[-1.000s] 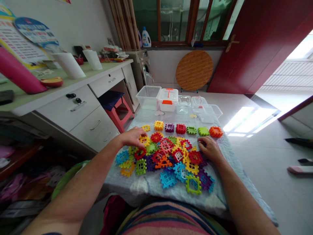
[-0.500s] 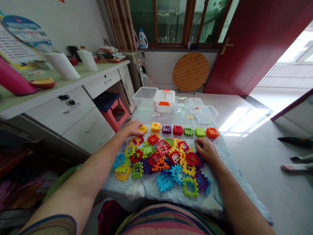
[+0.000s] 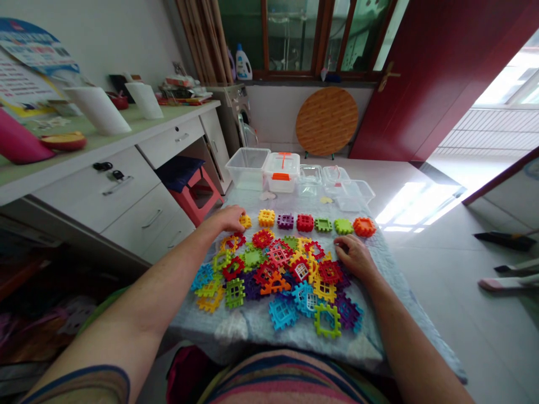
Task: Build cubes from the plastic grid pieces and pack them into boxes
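My left hand is at the left end of a row of toy blocks, its fingers closed round a yellow block that stands on the cloth. Along the row to the right are a second yellow block, a purple block, a red block, a green block, a lime block and an orange block. My right hand rests on the cloth below the orange block, fingers loosely bent and holding nothing. Between my forearms lies a heap of flat notched panels in many colours.
At the table's far edge stand an open clear bin, a lidded box with orange latches and several smaller clear containers. A white cabinet and a pink stool are to the left.
The view has shifted slightly. My left hand stays on the yellow block at the row's end, and my right hand keeps its place. The blocks and panels lie as before.
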Demonstrator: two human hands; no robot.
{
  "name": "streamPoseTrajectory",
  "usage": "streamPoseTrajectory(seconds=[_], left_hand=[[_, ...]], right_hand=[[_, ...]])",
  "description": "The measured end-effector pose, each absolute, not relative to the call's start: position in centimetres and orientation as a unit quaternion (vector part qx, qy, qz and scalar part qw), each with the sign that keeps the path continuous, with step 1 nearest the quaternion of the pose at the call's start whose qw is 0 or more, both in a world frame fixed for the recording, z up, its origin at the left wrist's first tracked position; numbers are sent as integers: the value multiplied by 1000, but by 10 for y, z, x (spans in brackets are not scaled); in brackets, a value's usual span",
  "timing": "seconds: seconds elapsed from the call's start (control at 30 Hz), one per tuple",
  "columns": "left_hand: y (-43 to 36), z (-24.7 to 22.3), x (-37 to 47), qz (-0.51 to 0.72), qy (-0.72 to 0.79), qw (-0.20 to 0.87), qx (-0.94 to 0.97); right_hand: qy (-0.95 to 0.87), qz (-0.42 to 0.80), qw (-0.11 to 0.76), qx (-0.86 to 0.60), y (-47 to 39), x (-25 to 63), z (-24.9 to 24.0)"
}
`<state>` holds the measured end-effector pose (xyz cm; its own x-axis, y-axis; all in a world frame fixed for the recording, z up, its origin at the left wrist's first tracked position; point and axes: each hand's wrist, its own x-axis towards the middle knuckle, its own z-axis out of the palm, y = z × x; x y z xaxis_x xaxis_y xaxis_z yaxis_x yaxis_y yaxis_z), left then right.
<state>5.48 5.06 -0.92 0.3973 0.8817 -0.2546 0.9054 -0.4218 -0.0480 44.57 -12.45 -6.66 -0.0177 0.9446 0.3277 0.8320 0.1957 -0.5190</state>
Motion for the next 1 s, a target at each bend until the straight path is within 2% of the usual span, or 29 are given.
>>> streamPoseTrajectory(seconds=[0.7,0.87,1.0], left_hand=[[45,5,64,-104,530,15,842],[49,22,76,-11,463,-6,886],[53,28,102,-11,392,-4,920]], right_hand=[[-713,94,318,-618,-124,447,-67],[-712,94,316,-620,-124,447,-66],[-710,95,319,-621,-125,446,-66]])
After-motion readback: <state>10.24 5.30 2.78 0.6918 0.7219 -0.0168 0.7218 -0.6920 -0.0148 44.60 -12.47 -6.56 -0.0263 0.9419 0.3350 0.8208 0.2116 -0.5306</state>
